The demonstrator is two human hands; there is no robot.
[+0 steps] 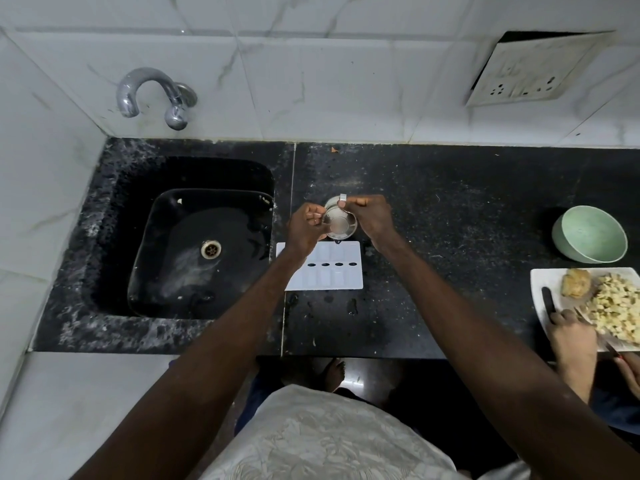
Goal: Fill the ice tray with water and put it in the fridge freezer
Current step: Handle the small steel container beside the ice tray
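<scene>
The white ice tray (pixel 343 276) lies flat on the black counter (pixel 450 220), just right of the sink (pixel 104 237). Over the tray's far edge a small steel cup (pixel 338 224) is held tipped toward the camera. The left hand (pixel 304 230) grips the cup's left side with curled fingers, and the right hand (pixel 372 220) pinches its upper rim. Both arms are stretched forward. The left forearm covers the tray's left end. Whether the compartments hold water is hard to make out.
</scene>
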